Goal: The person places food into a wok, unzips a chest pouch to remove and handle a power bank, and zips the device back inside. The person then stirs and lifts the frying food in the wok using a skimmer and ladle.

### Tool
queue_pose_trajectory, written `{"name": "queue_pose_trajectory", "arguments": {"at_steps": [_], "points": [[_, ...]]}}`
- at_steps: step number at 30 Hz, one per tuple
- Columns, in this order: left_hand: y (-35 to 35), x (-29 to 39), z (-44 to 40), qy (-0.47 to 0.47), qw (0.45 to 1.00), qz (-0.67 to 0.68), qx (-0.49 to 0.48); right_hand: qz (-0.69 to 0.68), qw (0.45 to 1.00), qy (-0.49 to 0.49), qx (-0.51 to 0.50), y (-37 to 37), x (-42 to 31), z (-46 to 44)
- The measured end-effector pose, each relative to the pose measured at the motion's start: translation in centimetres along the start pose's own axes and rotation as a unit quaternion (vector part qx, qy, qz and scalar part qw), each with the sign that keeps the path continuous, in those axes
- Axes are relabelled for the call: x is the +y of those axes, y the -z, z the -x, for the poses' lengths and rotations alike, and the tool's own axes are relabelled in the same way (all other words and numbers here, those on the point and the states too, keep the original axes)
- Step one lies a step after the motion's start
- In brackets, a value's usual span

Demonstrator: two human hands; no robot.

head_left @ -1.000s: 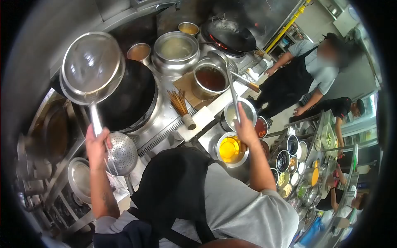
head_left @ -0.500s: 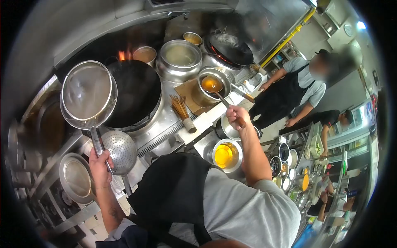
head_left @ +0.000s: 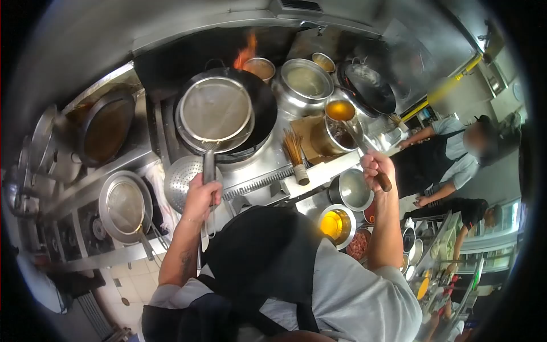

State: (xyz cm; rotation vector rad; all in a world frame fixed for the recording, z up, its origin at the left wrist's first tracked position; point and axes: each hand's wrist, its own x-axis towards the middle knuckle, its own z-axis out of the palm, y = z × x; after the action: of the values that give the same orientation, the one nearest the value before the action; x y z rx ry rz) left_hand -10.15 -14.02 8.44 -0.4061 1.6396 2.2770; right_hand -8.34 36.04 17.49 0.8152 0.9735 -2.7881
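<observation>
My left hand (head_left: 202,196) is closed around the metal handle of a round fine-mesh strainer (head_left: 216,108). The strainer is over the left part of a dark wok (head_left: 265,111), and a second rim shows beneath its mesh. Just left of that hand lies a perforated skimmer (head_left: 183,179). My right hand (head_left: 379,169) grips the wooden handle of a ladle (head_left: 340,111) filled with amber liquid. Its bowl is at the far rim of a steel pot (head_left: 336,142); I cannot tell how high above. A bamboo brush (head_left: 294,151) lies between wok and pot.
Flames (head_left: 247,52) rise behind the wok. A large pot of cloudy liquid (head_left: 307,80) and another wok (head_left: 367,88) stand at the back. Near my right arm are a bowl of yellow liquid (head_left: 335,224) and a bowl of raw meat (head_left: 359,242). A co-worker (head_left: 439,162) stands at right.
My view has shifted left. The strainer has moved right, over the wok. My right hand has lifted the ladle of amber liquid from inside the pot to its far rim. The flames are taller.
</observation>
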Motion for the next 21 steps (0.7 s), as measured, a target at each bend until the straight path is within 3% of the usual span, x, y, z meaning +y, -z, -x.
{"name": "queue_pose_trajectory", "arguments": {"at_steps": [7,10,11,13,15,16,18,19,21], "points": [[-3.1,-1.8,-5.5,0.040,0.999,-0.001,-0.022,0.069,0.990,-0.058,-0.109,-5.6,4.9,-3.0],[-4.1,-2.1,-7.5,0.035,0.999,-0.017,-0.029,0.184,0.979,-0.014,-0.086,-8.7,9.5,-3.7],[-4.2,-2.2,-7.9,0.031,0.999,-0.017,-0.028,0.262,0.960,0.011,-0.096,-8.7,11.4,-4.3],[-4.8,-2.0,-8.2,0.033,0.999,-0.022,-0.035,0.474,0.871,0.042,-0.126,-10.0,14.5,-4.1],[-5.1,-1.4,-8.3,0.018,1.000,-0.022,-0.009,0.669,0.723,0.133,-0.111,-9.5,16.7,-3.3],[-5.0,-1.5,-8.4,0.030,0.999,-0.021,-0.025,0.669,0.723,0.133,-0.111,-8.4,17.3,-3.2],[-4.8,-1.4,-8.5,0.045,0.998,-0.023,-0.045,0.755,0.571,0.301,-0.116,-6.4,18.4,-3.7],[-4.7,-1.3,-8.4,0.047,0.998,-0.003,-0.037,0.755,0.572,0.300,-0.111,-5.8,17.9,-3.7],[-4.6,-1.4,-8.0,0.058,0.998,0.016,-0.034,0.722,0.633,0.246,-0.135,-4.9,16.4,-2.8]]}}
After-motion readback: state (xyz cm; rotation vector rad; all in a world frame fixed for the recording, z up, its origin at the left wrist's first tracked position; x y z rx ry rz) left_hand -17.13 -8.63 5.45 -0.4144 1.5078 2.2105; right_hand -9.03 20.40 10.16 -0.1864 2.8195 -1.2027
